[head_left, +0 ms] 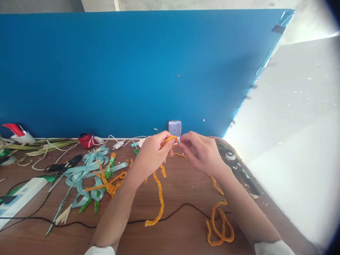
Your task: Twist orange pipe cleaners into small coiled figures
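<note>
On my feed, both hands are up over the middle of the table, toward its far side. The left hand is clamped on an orange fuzzy stem, pinching it between thumb and fingers so that the stem bends in a loop above the thumb. The right hand is just to the right, thumb and forefinger brought close together at the stem's right end; I cannot tell whether they grip it or only touch it.

Below the left hand, a long orange strand runs toward the near side, and I cannot make out whether it joins the held piece. Another orange length lies curled on the near right, beside the right forearm. A black cord crosses the table on the near side.

Left of the left forearm I see a twisted orange bundle among tangled pale blue ribbon, with green fuzzy stems poking out on the near side. Farther left are a black tool and a white power strip. A red roll and a white charger sit at the far edge. Straight beyond the hands, a phone stands upright against the blue panel, its lower part partly hidden by the fingers and stem.
</note>
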Demonstrator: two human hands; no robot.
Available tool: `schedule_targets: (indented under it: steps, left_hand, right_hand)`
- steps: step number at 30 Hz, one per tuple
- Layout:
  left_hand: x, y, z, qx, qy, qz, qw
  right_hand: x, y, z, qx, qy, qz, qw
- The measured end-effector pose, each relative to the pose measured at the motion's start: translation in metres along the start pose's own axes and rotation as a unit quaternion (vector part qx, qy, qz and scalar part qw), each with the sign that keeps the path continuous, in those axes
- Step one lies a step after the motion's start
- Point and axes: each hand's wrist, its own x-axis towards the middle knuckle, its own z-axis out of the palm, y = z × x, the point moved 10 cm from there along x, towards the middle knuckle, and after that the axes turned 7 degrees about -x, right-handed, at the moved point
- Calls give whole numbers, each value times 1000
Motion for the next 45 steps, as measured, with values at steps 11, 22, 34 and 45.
schedule_targets:
  steps: [11, 22, 34, 45]
  left_hand:
    - [4, -5, 4, 29, 18, 7, 999]
    - [13, -11, 16, 107, -17, -10, 994]
    - [21, -18, 28, 351, 13, 25, 936]
    - [23, -17, 23, 341, 18, 22, 940]
  right_hand:
    - [1, -6, 10, -125, 10, -17, 992]
    - [-5, -4, 23, -189, -42, -57, 979]
    - [-3, 24, 51, -203, -64, 74, 974]
    - [3, 28, 41, -197, -3, 66, 978]
